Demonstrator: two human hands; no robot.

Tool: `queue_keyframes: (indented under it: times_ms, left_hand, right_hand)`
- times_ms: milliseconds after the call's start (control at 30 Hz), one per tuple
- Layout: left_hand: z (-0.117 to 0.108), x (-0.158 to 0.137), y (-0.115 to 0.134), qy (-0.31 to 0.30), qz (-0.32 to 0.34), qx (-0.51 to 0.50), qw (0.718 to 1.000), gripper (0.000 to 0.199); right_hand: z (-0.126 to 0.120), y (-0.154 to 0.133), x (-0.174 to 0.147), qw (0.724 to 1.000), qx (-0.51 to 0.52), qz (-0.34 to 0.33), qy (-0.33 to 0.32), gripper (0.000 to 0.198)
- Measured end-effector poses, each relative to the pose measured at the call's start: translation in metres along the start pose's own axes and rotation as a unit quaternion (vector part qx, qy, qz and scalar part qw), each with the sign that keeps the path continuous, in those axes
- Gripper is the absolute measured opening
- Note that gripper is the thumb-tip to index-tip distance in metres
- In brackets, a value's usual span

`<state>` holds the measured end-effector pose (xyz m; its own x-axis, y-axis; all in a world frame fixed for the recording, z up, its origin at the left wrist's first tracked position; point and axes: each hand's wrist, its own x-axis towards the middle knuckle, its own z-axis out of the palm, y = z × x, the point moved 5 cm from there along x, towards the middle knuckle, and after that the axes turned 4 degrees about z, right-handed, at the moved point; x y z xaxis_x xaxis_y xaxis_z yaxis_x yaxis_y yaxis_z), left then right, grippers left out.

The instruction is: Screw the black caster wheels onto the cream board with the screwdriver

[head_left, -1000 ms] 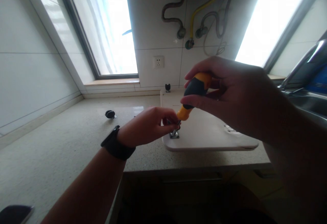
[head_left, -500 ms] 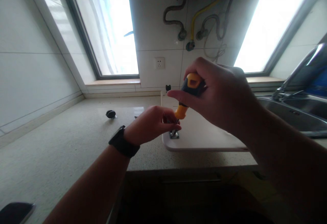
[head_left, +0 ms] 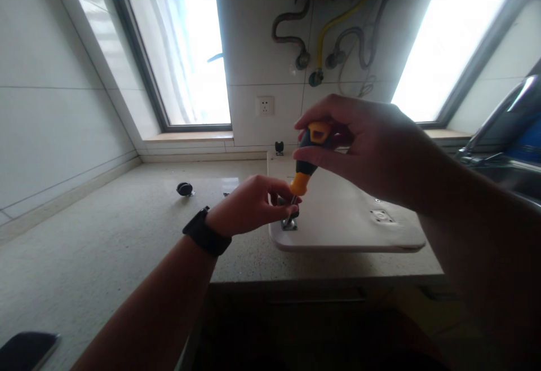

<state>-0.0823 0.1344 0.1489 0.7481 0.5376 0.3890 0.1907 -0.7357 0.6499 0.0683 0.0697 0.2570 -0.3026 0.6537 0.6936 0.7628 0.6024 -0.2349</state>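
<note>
A screwdriver [head_left: 307, 159] is gripped by the fingers of the right hand [head_left: 363, 142], angled down to a caster [head_left: 289, 225] pinched by the left hand [head_left: 253, 206] at the near-left corner of a white board [head_left: 338, 227] on the counter [head_left: 127, 247].

board [head_left: 338, 221] on surface [head_left: 105, 258] | near-left caster [head_left: 289, 225] at board's front corner, screwdriver [head_left: 306, 162] above it | far-left caster [head_left: 279, 146] at back corner | loose caster [head_left: 184, 189] left of board | sink [head_left: 524, 178] right | wall socket [head_left: 265, 106] behind
</note>
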Motion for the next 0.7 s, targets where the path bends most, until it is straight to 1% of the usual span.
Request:
queue_keyframes:
  times_ms: [133,233,300,367,467,500,567,633,700]
  left_hand:
    - [-0.001,0.001,-0.002,0.05,-0.022,-0.006,0.998,0.031]
    - [0.001,0.002,-0.001,0.068,-0.024,-0.005,0.997,0.024]
    - [0.002,0.002,-0.001,0.068,-0.023,-0.006,0.997,0.021]
    - [0.003,0.002,-0.002,0.064,-0.024,-0.012,0.998,0.018]
    - [0.002,0.001,-0.006,0.064,-0.024,-0.016,0.998,0.017]
    - [0.002,0.001,-0.007,0.064,-0.022,-0.02,0.998,0.017]
    - [0.002,0.001,-0.009,0.059,-0.018,-0.035,0.997,0.018]
    - [0.003,0.001,-0.01,0.053,-0.018,-0.042,0.998,0.02]
    - [0.003,0.001,-0.009,0.047,-0.017,-0.041,0.998,0.021]
  right_hand:
    - [0.004,-0.003,0.0,0.997,-0.05,-0.005,0.062,0.033]
    - [0.007,-0.004,-0.001,0.992,-0.079,-0.006,0.095,0.034]
    - [0.007,-0.002,-0.002,0.991,-0.076,-0.003,0.107,0.034]
    - [0.006,0.003,-0.003,0.995,-0.036,-0.002,0.093,0.032]
    - [0.002,0.007,-0.004,0.998,0.057,-0.035,0.016,0.034]
    - [0.001,0.008,-0.004,0.996,0.075,-0.044,-0.013,0.036]
    - [-0.003,0.011,-0.005,0.995,0.082,-0.036,-0.051,0.037]
    - [-0.006,0.015,-0.004,0.995,0.08,-0.014,-0.053,0.035]
    - [-0.009,0.018,-0.003,0.997,0.078,-0.002,-0.026,0.035]
